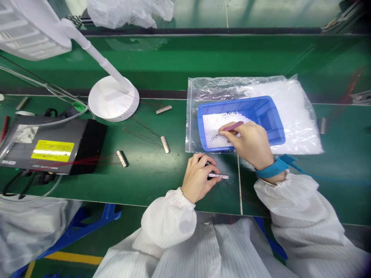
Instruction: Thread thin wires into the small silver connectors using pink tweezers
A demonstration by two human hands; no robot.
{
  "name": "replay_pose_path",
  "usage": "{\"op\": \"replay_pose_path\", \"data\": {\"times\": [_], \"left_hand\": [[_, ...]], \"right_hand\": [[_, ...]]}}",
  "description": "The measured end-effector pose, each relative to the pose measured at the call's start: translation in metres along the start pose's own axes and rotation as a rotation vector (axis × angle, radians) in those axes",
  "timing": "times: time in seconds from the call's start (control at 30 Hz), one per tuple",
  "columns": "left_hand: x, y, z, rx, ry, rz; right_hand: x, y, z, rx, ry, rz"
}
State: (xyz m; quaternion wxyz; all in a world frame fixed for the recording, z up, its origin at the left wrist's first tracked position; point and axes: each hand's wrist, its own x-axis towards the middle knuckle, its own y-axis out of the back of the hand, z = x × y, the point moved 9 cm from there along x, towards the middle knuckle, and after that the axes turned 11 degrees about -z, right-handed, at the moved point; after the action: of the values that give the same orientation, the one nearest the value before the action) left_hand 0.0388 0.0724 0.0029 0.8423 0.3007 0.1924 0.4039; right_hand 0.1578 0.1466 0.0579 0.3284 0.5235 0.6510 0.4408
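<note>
The fingers point(228, 132) of the right hand point(246, 143) were pressed together, with the thumb and forefinger pinching pink tweezers point(233, 126). The tweezers lay over the white beads point(216, 131) in a blue plastic tray point(242, 103), and the hand covered the near part of the tray. The tray sat on a clear zip bag point(193, 131) that held more white beads point(292, 119).

The fingers point(199, 166) of the left hand point(197, 179) were curled and close together around a small dark piece point(209, 167). A metal comb-like strip point(218, 176) stuck out past them to the right, and fine wires point(227, 195) spread from it across the bench. I cannot tell whether the fingers touched the strip itself or only the dark piece.

A blue wrist strap point(272, 168) circled the right wrist, and its blue cord point(319, 177) ran away to the right. Both arms wore white striped sleeves point(166, 220) gathered at the wrists.

The green bench point(145, 185) held three more metal strips point(164, 109), point(165, 144), point(122, 158), each near a spray of thin wires. Farther left stood a black and grey box point(52, 150) with a yellow label, and beyond it a round white lamp base point(113, 98).
</note>
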Motion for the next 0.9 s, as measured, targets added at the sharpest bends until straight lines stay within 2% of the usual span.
{"op": "replay_pose_path", "data": {"times": [0.2,0.67,0.77,0.9], "left_hand": [[0.0,0.001,0.0,0.006,-0.003,0.003],[0.001,0.001,0.001,0.005,0.005,-0.007],[0.0,0.001,0.001,0.006,-0.004,0.002],[0.0,0.0,0.001,0.012,-0.001,-0.008]], "right_hand": [[-0.005,0.007,0.003,0.064,-0.001,0.029],[0.006,-0.004,0.003,-0.016,-0.021,-0.035],[0.002,0.003,0.0,0.021,-0.005,-0.004],[-0.023,0.03,-0.009,0.169,0.056,0.128]]}}
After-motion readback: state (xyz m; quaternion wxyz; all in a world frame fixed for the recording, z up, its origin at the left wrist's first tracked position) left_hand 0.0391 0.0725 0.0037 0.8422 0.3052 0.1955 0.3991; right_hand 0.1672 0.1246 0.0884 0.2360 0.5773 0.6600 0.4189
